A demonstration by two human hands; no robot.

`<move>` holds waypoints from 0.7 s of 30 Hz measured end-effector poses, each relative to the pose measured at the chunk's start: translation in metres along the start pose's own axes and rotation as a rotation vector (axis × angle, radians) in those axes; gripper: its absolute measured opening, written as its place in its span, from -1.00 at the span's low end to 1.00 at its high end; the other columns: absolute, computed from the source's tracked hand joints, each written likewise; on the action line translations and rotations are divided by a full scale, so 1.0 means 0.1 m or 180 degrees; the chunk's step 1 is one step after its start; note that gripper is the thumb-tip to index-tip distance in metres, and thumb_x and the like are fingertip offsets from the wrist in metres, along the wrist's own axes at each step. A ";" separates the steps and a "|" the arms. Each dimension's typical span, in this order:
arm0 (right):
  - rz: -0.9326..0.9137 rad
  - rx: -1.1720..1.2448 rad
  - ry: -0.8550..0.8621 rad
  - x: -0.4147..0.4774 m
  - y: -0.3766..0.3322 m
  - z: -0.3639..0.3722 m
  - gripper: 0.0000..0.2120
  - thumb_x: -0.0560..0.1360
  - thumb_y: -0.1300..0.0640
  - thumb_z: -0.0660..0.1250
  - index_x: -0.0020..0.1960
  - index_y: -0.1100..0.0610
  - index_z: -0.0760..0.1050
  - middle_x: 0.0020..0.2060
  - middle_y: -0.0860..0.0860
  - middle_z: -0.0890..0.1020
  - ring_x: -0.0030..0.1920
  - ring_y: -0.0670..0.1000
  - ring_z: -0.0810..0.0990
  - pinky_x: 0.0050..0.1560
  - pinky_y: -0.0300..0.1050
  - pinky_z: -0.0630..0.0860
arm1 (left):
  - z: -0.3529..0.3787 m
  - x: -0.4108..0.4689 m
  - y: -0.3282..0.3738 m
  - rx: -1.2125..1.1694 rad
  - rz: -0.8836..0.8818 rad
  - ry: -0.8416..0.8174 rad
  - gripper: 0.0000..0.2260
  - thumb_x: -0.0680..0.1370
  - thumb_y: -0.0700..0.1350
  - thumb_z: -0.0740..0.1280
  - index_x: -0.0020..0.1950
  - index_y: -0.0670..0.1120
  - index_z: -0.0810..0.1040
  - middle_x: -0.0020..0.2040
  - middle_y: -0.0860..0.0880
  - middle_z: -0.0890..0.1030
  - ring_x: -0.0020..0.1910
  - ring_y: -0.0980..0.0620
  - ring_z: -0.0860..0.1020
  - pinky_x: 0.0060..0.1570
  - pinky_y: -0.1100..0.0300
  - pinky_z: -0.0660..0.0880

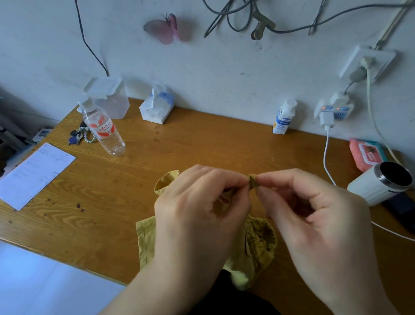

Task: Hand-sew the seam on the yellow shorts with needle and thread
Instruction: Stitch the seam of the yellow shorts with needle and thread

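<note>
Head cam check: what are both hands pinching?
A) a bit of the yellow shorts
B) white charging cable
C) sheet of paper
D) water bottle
A: the fingertips of the left hand and the right hand meet on a small fold of the yellow shorts, held up above the rest of the fabric.

Light: soft daylight, moderately bright, from the left; the butterfly (pixel 167 28) throws a faint shadow rightward on the wall (pixel 233 67). Glare: floor (pixel 18 279) washed bluish-white. Shadows: dim under my left hand (pixel 197 211) and right hand (pixel 321 216). Focus: slightly soft throughout. Edges: surface (pixel 202 144) rim bowed by wide lens.
</note>
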State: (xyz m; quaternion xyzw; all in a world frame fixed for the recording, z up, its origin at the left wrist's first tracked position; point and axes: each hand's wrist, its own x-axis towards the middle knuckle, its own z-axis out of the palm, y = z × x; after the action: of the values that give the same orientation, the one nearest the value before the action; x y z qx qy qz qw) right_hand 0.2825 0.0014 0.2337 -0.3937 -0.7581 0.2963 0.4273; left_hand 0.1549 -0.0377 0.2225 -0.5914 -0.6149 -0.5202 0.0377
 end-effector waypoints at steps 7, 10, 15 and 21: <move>-0.0106 -0.0128 0.0243 -0.04 0.02 0.02 -0.90 0.43 0.17 0.36 -0.17 0.00 0.62 -0.41 -0.21 0.58 -0.38 -0.16 0.58 -0.41 -0.25 0.48 | 0.06 -0.07 0.02 -0.0006 0.0422 0.0031 -0.89 0.45 -0.28 0.38 -0.27 -0.25 0.63 -0.31 -0.08 0.63 -0.29 0.04 0.56 -0.22 0.24 0.49; -0.0065 0.0033 0.0274 -0.04 0.04 0.04 -0.91 0.43 0.18 0.36 -0.19 0.01 0.61 -0.43 -0.25 0.54 -0.39 -0.19 0.55 -0.38 -0.37 0.43 | 0.07 -0.08 0.02 -0.0035 0.0468 0.0017 -0.90 0.45 -0.29 0.40 -0.26 -0.26 0.63 -0.30 -0.09 0.63 -0.29 0.01 0.57 -0.20 0.23 0.49; 0.0586 0.1544 0.0055 -0.01 0.11 0.06 -0.96 0.35 0.13 0.42 -0.23 0.00 0.63 -0.46 -0.09 0.59 -0.47 -0.16 0.52 -0.45 -0.31 0.48 | 0.07 -0.06 -0.01 -0.0142 0.0512 0.0104 -0.93 0.44 -0.31 0.42 -0.24 -0.27 0.65 -0.29 -0.08 0.64 -0.27 0.03 0.58 -0.18 0.25 0.50; 0.0801 0.2736 -0.0188 -0.01 0.15 0.12 -0.80 0.27 -0.01 0.48 -0.12 -0.04 0.60 -0.42 -0.04 0.62 -0.38 -0.12 0.60 -0.34 -0.31 0.52 | 0.09 -0.06 -0.02 -0.0283 0.0355 0.0235 -0.94 0.46 -0.28 0.41 -0.18 -0.25 0.66 -0.24 -0.05 0.65 -0.23 0.10 0.58 -0.13 0.33 0.50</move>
State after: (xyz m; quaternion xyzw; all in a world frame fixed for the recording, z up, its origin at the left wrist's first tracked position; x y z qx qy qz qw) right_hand 0.2771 0.0070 0.2157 -0.2609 -0.5242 0.6452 0.4908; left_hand 0.1603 -0.0352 0.2136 -0.6063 -0.5555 -0.5656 0.0629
